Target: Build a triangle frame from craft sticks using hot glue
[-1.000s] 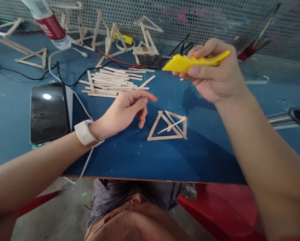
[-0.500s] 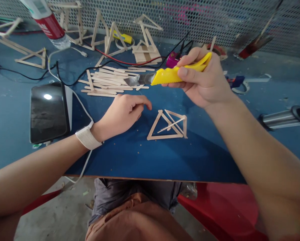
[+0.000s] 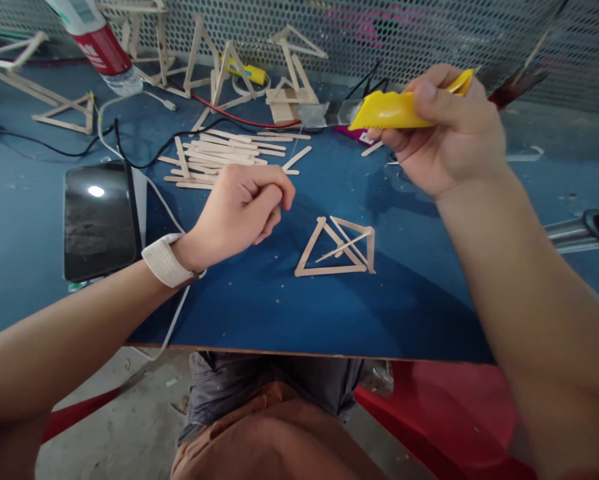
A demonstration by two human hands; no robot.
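Observation:
My right hand [image 3: 454,133] is closed around a yellow-handled cutter [image 3: 392,112], raised above the table with its flat metallic blade pointing left. A thin line runs down from near the blade tip. My left hand [image 3: 247,207] is curled closed just in front of a pile of wooden craft sticks [image 3: 224,153]; whatever its fingers hold, if anything, is hidden. A single craft stick [image 3: 298,157] lies at the pile's right end, beyond my left fingers. Between and below the hands, a small craft-stick frame [image 3: 329,270] of joined triangles rests on the blue tabletop.
A tablet-like black device [image 3: 99,223] and white cable lie at left. A bottle [image 3: 104,50] stands behind it. Several stick structures [image 3: 69,110] line the back by a perforated metal panel [image 3: 409,40]. A metal cylinder [image 3: 579,233] is at far right, a red chair [image 3: 449,407] below.
My right hand has moved right and slightly up with the cutter. My left hand has shifted slightly left, its index finger curling in. An angled stick now shows beside the pile.

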